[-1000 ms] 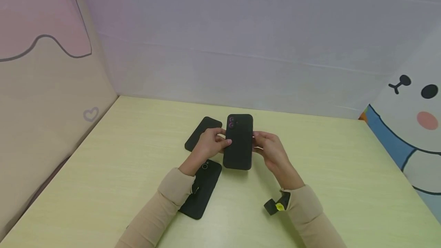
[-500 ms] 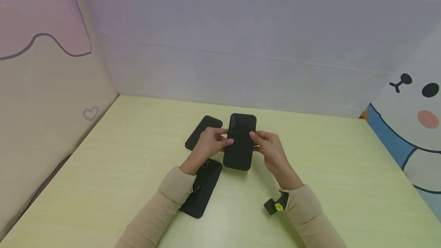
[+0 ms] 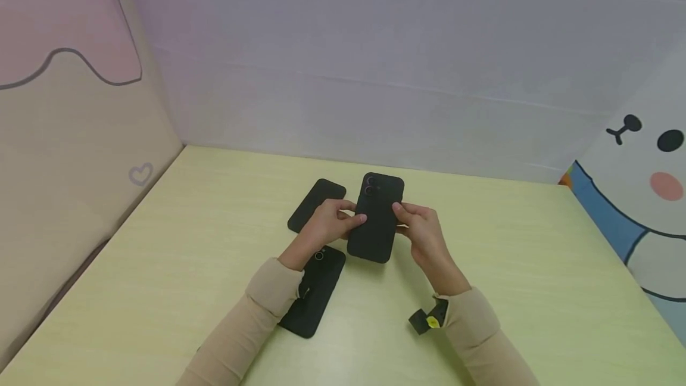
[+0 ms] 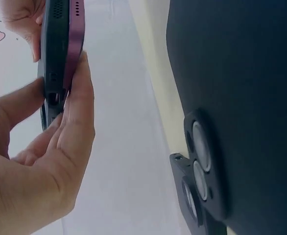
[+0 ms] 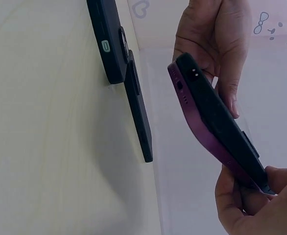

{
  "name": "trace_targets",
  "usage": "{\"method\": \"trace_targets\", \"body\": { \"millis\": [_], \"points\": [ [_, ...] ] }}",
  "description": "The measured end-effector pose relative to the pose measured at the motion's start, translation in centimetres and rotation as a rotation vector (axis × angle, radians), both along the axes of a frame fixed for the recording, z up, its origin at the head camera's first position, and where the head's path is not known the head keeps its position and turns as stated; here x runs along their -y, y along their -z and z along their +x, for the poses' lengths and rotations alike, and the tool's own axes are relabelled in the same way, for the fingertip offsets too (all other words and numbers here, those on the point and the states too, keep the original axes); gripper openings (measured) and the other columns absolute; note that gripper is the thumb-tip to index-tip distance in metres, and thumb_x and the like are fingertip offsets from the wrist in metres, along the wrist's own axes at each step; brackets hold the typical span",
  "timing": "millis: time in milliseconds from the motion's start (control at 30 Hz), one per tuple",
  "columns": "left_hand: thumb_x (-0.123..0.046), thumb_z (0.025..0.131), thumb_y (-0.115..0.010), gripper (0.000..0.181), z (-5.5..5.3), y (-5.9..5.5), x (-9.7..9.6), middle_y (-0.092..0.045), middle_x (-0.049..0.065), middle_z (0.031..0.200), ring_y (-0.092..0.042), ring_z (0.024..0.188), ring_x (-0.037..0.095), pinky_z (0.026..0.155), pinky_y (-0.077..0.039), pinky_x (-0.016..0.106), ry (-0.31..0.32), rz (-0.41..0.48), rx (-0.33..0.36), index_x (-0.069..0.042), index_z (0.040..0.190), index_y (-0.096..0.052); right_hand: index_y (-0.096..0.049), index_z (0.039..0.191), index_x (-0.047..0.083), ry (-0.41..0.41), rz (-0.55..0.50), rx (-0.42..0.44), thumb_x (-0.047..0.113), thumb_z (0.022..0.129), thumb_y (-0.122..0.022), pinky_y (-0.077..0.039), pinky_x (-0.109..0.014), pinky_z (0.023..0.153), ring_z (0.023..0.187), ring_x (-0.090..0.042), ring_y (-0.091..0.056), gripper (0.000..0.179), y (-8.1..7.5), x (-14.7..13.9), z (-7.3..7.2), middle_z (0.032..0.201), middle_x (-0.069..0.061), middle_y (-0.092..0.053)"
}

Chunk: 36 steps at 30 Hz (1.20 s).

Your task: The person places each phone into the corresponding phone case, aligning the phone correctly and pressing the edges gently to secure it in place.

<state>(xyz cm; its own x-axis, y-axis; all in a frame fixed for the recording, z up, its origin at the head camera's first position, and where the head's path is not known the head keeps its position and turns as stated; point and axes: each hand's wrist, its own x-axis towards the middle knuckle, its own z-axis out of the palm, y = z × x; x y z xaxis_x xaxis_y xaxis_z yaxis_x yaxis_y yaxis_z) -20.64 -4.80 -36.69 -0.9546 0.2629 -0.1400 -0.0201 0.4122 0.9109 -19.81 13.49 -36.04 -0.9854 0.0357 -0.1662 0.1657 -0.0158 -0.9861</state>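
Note:
A black phone case is held above the table, its camera end away from me. In the right wrist view a purple phone lies against the inside of the case, with a gap between them along part of the edge. My left hand pinches the left edge, thumb on the case's back. The right hand grips the right edge, its thumb also on the back. The phone's screen side is hidden in the head view.
A black cased phone or case lies under my left forearm. Another black one lies beyond my left hand. The pale yellow table ends at a whitish cloth wall. A small black wrist camera juts from the right sleeve.
The case and phone have tilted, their camera end moving right. My right thumb has come from the edge onto the case's back. The left hand has shifted slightly right.

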Motion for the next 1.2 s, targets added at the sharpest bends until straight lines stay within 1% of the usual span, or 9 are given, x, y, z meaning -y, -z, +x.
{"method": "trace_targets", "body": {
  "millis": [200,333,467,600,767,833,1000,1100,1200],
  "points": [
    [-0.021,0.086,-0.064,0.035,-0.11,-0.17,0.63,-0.070,0.012,0.086,-0.069,0.071,0.021,0.074,-0.053,0.032,0.115,-0.026,0.092,-0.001,0.114,-0.059,-0.056,0.112,-0.013,0.047,-0.058,0.004,0.013,0.093,-0.052,-0.050,-0.024,0.070,0.065,-0.008,-0.058,0.032,-0.25,-0.40,-0.06,0.067,0.006,-0.061],
    [-0.016,0.085,-0.065,0.038,-0.15,-0.17,0.93,-0.070,0.013,0.085,-0.069,0.077,0.028,0.070,-0.054,0.031,0.193,-0.003,0.151,0.001,0.118,-0.055,-0.057,0.108,-0.012,0.070,-0.087,0.000,0.012,0.093,-0.052,-0.050,-0.024,0.070,0.064,-0.008,-0.058,0.029,-0.53,-0.57,-0.04,0.066,0.005,-0.061],
    [-0.010,0.085,-0.064,0.040,-0.14,-0.26,0.86,-0.069,0.017,0.085,-0.068,0.082,0.033,0.072,-0.055,0.034,0.254,0.049,0.194,0.003,0.120,-0.049,-0.054,0.112,-0.015,0.071,-0.089,-0.005,0.012,0.094,-0.051,-0.050,-0.024,0.069,0.064,-0.007,-0.058,0.033,-0.66,-0.61,-0.01,0.067,0.005,-0.060],
    [-0.007,0.084,-0.064,0.042,-0.11,-0.36,0.70,-0.068,0.016,0.083,-0.067,0.082,0.034,0.072,-0.054,0.035,0.241,0.063,0.213,0.002,0.122,-0.046,-0.051,0.115,-0.017,0.064,-0.082,0.000,0.013,0.094,-0.050,-0.049,-0.024,0.070,0.066,-0.007,-0.058,0.036,-0.74,-0.59,0.04,0.069,0.005,-0.060],
    [-0.003,0.084,-0.064,0.046,0.03,-0.48,0.52,-0.067,0.017,0.079,-0.068,0.079,0.033,0.070,-0.055,0.032,0.202,0.051,0.192,0.003,0.126,-0.044,-0.051,0.115,-0.016,0.050,-0.076,0.002,0.012,0.095,-0.049,-0.050,-0.024,0.071,0.067,-0.007,-0.059,0.035,-0.81,-0.62,0.04,0.071,0.005,-0.060],
    [-0.002,0.084,-0.063,0.045,0.10,-0.53,0.48,-0.066,0.016,0.077,-0.068,0.079,0.032,0.070,-0.055,0.032,0.197,0.050,0.174,0.003,0.125,-0.045,-0.051,0.114,-0.016,0.046,-0.079,0.004,0.012,0.095,-0.049,-0.050,-0.024,0.071,0.067,-0.008,-0.059,0.034,-0.83,-0.65,0.02,0.072,0.005,-0.060],
    [-0.002,0.082,-0.065,0.046,0.19,-0.57,0.44,-0.065,0.013,0.075,-0.067,0.081,0.034,0.074,-0.054,0.034,0.177,0.069,0.169,0.002,0.124,-0.046,-0.052,0.114,-0.014,0.050,-0.093,0.012,0.012,0.095,-0.048,-0.050,-0.023,0.072,0.068,-0.008,-0.059,0.033,-0.91,-0.78,-0.05,0.074,0.004,-0.059],
    [-0.007,0.079,-0.070,0.052,0.17,-0.51,0.49,-0.064,0.011,0.077,-0.067,0.082,0.032,0.073,-0.053,0.031,0.175,0.049,0.175,0.000,0.124,-0.045,-0.051,0.116,-0.014,0.052,-0.097,0.018,0.013,0.094,-0.050,-0.050,-0.023,0.072,0.069,-0.008,-0.059,0.035,-0.94,-0.78,-0.06,0.075,0.004,-0.060],
    [-0.015,0.076,-0.074,0.054,0.09,-0.34,0.46,-0.064,0.010,0.082,-0.066,0.079,0.026,0.069,-0.049,0.028,0.184,-0.014,0.163,-0.002,0.120,-0.046,-0.051,0.116,-0.014,0.058,-0.108,0.027,0.012,0.093,-0.052,-0.050,-0.023,0.071,0.069,-0.008,-0.059,0.035,-0.88,-0.67,-0.06,0.074,0.004,-0.061]
  ]
}}
